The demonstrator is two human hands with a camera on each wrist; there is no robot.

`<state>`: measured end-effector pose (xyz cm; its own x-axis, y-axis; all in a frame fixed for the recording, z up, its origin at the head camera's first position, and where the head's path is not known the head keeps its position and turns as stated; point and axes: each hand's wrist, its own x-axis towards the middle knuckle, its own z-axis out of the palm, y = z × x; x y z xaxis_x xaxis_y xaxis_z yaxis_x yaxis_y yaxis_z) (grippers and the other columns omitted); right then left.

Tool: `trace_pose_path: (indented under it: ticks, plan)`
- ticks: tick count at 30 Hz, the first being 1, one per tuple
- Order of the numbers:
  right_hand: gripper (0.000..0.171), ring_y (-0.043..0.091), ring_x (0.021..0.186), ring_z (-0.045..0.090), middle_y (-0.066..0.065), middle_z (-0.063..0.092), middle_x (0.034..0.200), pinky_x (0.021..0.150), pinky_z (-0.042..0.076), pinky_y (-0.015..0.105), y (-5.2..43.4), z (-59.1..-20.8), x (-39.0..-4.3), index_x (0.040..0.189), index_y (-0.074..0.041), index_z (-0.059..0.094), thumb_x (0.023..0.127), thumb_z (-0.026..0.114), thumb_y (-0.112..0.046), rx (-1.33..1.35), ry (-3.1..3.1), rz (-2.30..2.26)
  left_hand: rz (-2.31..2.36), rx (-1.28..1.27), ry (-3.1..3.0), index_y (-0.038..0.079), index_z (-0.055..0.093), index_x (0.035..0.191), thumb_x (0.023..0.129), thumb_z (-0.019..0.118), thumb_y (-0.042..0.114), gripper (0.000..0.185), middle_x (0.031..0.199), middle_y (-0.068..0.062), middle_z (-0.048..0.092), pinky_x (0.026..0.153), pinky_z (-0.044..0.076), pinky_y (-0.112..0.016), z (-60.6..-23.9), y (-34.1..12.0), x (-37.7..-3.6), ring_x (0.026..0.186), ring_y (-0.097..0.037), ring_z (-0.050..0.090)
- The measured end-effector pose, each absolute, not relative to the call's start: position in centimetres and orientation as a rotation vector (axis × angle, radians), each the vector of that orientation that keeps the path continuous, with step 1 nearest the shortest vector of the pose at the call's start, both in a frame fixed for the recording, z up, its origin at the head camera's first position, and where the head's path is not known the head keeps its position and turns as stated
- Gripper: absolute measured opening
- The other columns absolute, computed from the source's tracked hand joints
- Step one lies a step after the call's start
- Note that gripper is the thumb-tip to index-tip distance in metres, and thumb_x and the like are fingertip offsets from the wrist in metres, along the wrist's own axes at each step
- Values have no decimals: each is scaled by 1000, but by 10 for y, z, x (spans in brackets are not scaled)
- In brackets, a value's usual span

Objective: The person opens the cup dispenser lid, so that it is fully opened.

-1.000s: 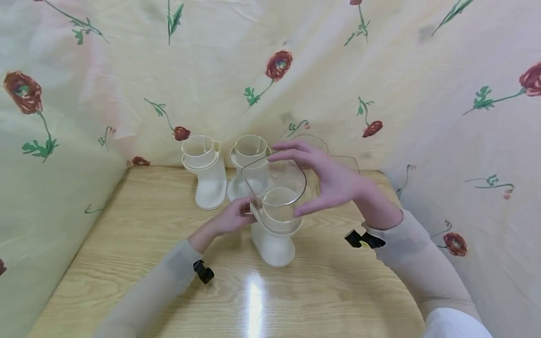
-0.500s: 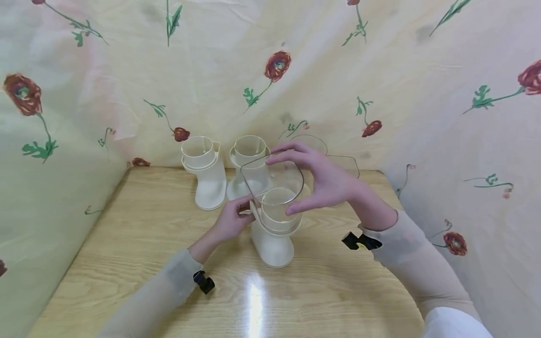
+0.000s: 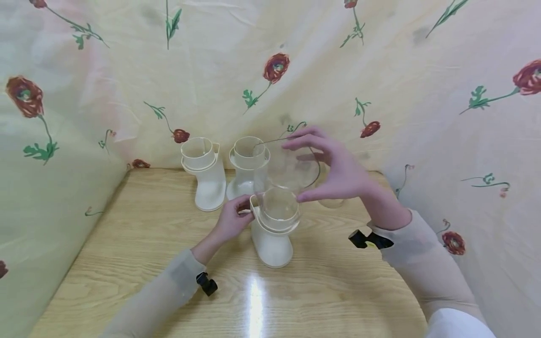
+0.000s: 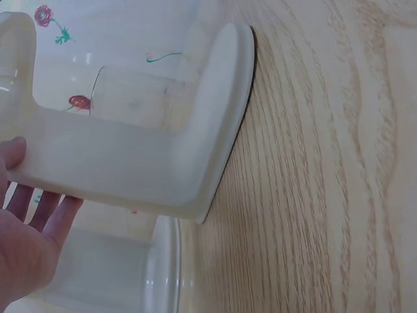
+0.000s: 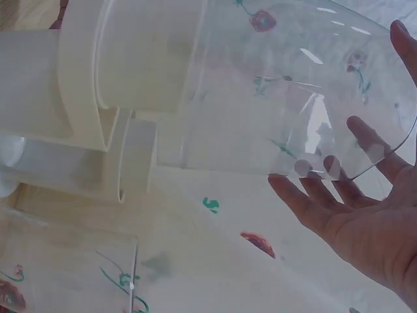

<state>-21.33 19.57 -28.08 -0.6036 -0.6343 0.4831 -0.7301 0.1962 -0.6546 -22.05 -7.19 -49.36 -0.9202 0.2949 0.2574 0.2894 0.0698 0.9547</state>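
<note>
A white plastic stand (image 3: 272, 249) with a rounded foot and ring-shaped top stands upright on the table. My left hand (image 3: 232, 218) holds the upper back of it; in the left wrist view, thumb and fingers lie around the stand's column (image 4: 104, 160). Above the ring, my right hand (image 3: 338, 173) grips a clear plastic container (image 3: 279, 164) near its wide open rim. The right wrist view shows its fingers spread along the container wall (image 5: 241, 130). The container's lower end overlaps the stand's white collar (image 5: 146, 59) there.
Two similar white stands, one at the left (image 3: 211, 188) and one in the middle (image 3: 243, 185), stand at the back of the wooden table (image 3: 139, 234). Another clear container (image 5: 71, 261) lies behind the right hand. Flowered cloth (image 3: 203, 70) hangs along the back and sides.
My right hand has shifted right and slightly up, swinging the clear container's rim rightward so that it stands more upright over the stand. The left hand has kept its hold on the stand.
</note>
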Motion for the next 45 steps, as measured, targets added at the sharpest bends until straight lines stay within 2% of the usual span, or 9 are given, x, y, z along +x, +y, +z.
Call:
trace_pose_path:
  ticks: [5,11,19,20,25,27,32,41,45]
  plan:
    - [92,29,138,56,21,50,151,111,59,37,215,-272,-214,142,14,54,58,92,19,1389,-2170,1632,2020,588,2372,-10,69,124,94,67,-11,30,116,-30,73,93,67,-33,-497,-73,-220,109,-41,73]
    - [87,29,134,59,17,55,148,109,60,33,245,-262,-215,142,15,55,65,95,12,1394,-2020,1707,2030,603,2373,-11,69,124,95,68,-9,29,118,-31,73,96,65,-34,-497,-86,-218,112,-41,74]
    - [87,27,132,59,19,54,149,108,60,32,293,-263,-212,141,20,51,63,88,25,1339,-1996,1716,2066,711,2318,-16,66,124,94,70,-10,31,115,-37,72,89,66,-25,-492,-124,-221,100,0,72]
    - [86,27,132,60,20,54,148,108,60,31,299,-264,-211,141,21,50,63,87,26,1332,-1994,1724,2062,719,2314,-16,66,124,94,69,-11,31,114,-34,74,88,66,-24,-491,-130,-222,98,1,72]
    - [84,27,135,59,20,56,146,109,59,29,326,-273,-209,142,23,47,64,77,35,1249,-2043,1738,2037,749,2381,-16,66,122,93,70,-10,30,104,12,79,84,63,-18,-486,-162,-227,95,1,70]
    - [84,26,137,57,20,55,147,108,59,28,337,-278,-208,142,24,46,63,72,39,1205,-2062,1746,2039,747,2434,-14,68,120,93,72,-8,28,102,24,74,84,61,-16,-485,-174,-228,95,2,69]
    - [84,23,141,55,20,52,151,108,58,25,367,-283,-203,143,25,44,63,66,42,1124,-2113,1757,2048,717,2539,1,75,116,93,73,-7,24,104,25,74,88,57,-11,-482,-202,-228,97,6,68]
    - [85,14,135,57,9,53,148,102,55,11,409,-291,-201,147,17,47,67,68,39,917,-2324,1550,2111,620,2612,30,73,120,93,69,-13,50,109,26,74,95,54,-8,-470,-252,-226,104,7,68]
    - [93,2,125,56,-2,44,146,94,52,2,421,-295,-201,152,6,46,68,77,31,717,-2553,1200,2158,587,2593,32,72,124,94,68,-12,54,114,25,75,99,52,-7,-464,-273,-228,110,7,68]
